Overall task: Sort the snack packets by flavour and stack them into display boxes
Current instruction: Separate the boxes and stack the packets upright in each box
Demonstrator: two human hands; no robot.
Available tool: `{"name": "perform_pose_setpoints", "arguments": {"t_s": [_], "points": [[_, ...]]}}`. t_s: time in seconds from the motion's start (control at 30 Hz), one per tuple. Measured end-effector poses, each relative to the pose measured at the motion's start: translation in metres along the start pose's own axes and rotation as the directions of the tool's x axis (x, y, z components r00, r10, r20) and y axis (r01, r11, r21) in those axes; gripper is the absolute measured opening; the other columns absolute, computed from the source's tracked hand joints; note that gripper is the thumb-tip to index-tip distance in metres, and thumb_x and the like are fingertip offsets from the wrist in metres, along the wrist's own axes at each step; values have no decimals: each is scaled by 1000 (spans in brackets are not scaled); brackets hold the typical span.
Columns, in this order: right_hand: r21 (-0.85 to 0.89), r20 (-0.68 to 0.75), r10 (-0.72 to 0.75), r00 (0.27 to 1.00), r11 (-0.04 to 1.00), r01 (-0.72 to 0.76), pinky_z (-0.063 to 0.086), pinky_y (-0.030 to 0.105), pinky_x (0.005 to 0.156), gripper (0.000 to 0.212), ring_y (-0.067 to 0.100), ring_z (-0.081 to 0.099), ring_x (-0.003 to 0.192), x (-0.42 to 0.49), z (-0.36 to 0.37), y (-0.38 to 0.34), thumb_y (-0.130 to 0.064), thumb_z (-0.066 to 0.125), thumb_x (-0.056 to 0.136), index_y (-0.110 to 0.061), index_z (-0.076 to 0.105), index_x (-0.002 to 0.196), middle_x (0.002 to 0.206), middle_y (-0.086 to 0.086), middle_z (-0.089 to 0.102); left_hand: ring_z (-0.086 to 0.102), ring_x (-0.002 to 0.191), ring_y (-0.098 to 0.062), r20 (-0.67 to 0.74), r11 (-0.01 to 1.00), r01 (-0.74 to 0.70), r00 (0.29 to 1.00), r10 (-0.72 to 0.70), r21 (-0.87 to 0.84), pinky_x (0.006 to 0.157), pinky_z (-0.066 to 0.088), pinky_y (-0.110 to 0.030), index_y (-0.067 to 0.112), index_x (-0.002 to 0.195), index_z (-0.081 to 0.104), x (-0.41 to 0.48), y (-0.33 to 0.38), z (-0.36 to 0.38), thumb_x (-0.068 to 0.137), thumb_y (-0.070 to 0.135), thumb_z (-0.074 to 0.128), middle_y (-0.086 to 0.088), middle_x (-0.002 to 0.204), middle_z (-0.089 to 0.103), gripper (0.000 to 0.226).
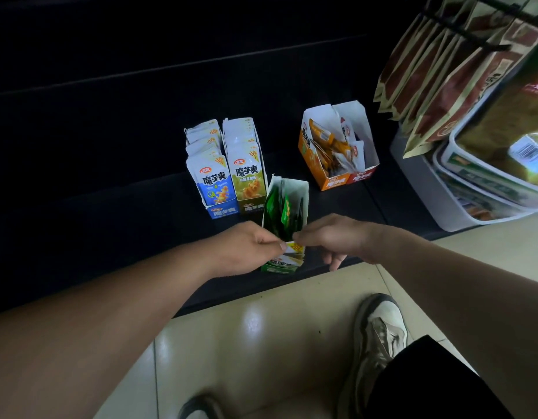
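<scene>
A green display box [302, 192] stands at the front edge of a low black shelf, with several green packets [276, 213] leaning loosely inside. My left hand [246, 247] pinches the top of the front packets [293, 252] at the box's near end. My right hand [331, 237] meets it from the right, fingertips on the same packets. Behind stand a blue box [214, 176] and an olive box [249, 173], both full of upright packets. Further right an orange and red box [337, 146] holds orange and white packets in disorder.
The black shelf [110, 207] runs left into darkness. Brown snack bags [443, 71] hang from a rack at the upper right, above a white tub [437, 195] of large packs. Beige floor tiles and my shoe [379, 331] lie below the shelf edge.
</scene>
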State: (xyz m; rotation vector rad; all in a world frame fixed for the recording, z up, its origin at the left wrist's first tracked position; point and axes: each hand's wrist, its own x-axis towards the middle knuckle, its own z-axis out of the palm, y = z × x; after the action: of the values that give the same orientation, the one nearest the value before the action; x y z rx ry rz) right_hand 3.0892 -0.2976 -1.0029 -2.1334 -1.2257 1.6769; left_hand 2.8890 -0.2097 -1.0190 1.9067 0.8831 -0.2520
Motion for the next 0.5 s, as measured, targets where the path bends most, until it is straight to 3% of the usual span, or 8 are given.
{"name": "perform_pose_setpoints", "arguments": {"t_s": [0.13, 0.23, 0.27, 0.37, 0.5], "points": [[183, 4, -24, 1000, 983, 23, 62, 38, 72, 41, 25, 64, 75, 1, -4, 7, -50, 65, 98, -16, 71, 121, 98, 14, 70, 54, 69, -2, -25, 999, 1, 1000, 0, 34, 70, 43, -24, 28, 99, 80, 1, 0, 2, 102, 49, 56, 15, 65, 56, 32], [143, 32, -34, 999, 989, 29, 62, 37, 74, 38, 24, 68, 77, 0, 0, 9, -52, 66, 97, -20, 73, 115, 97, 15, 75, 38, 58, -12, -67, 999, -10, 998, 13, 40, 61, 29, -32, 9, 68, 58, 1, 1, 4, 100, 59, 53, 5, 59, 35, 60], [154, 41, -31, 999, 988, 24, 62, 36, 73, 39, 24, 70, 76, 1, 1, 9, -51, 66, 97, -18, 73, 117, 98, 15, 76, 35, 57, -13, -78, 999, -23, 997, 25, 35, 61, 27, -32, 8, 65, 51, 1, 1, 4, 100, 59, 53, 4, 59, 32, 61], [178, 53, -30, 998, 984, 20, 63, 35, 75, 41, 23, 73, 82, 3, 4, 11, -47, 65, 99, -16, 71, 126, 101, 13, 77, 41, 63, -12, -41, 997, -56, 997, 59, 54, 62, 34, -30, 1, 80, 62, 4, -4, 4, 97, 61, 55, 1, 66, 42, 63], [107, 71, 6, 997, 994, -14, 61, 31, 74, 53, 18, 75, 88, 2, 5, 16, -58, 53, 101, -18, 66, 133, 104, 7, 79, 28, 52, -12, -32, 998, -10, 999, 12, 55, 54, 22, -30, 15, 56, 41, 6, 4, 4, 100, 49, 60, 3, 57, 26, 59]]}}
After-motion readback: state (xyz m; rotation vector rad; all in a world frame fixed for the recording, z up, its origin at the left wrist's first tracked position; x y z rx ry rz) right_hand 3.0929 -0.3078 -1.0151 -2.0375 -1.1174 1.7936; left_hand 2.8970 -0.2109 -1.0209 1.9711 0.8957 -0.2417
